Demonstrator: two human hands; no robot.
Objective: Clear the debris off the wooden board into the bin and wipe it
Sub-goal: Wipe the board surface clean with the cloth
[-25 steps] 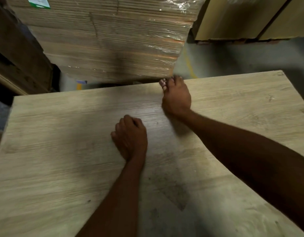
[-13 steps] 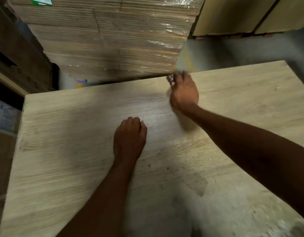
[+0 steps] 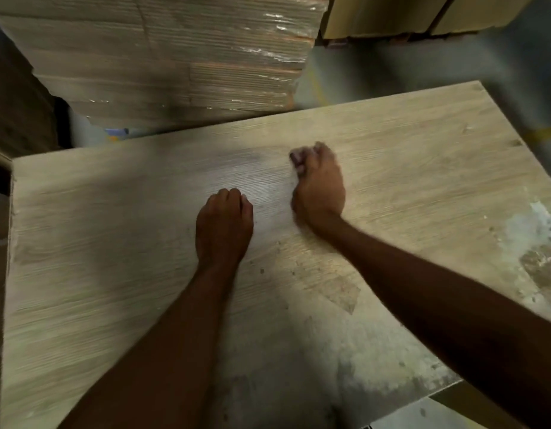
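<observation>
I am looking down on the board (image 3: 113, 243), which is lying flat and filling most of the view, its far edge close under a wrapped cardboard stack (image 3: 175, 57). My left hand (image 3: 224, 227) is resting on the middle of the board with its grip closed. The fingers are curled under and nothing is showing in them. My right hand (image 3: 319, 184) is sitting just beside it, a little farther out, and also touching the board. It is blurring, and though its fingers are curling I cannot tell whether that grip is holding anything. A pale spot at the fingertips (image 3: 294, 156) is too smeared to read. Dust (image 3: 528, 230) is lying in a whitish patch near the board's right edge, well apart from both hands. Small dark specks (image 3: 277, 267) are scattering between my forearms. Grey floor (image 3: 391, 66) is showing beyond the board.
</observation>
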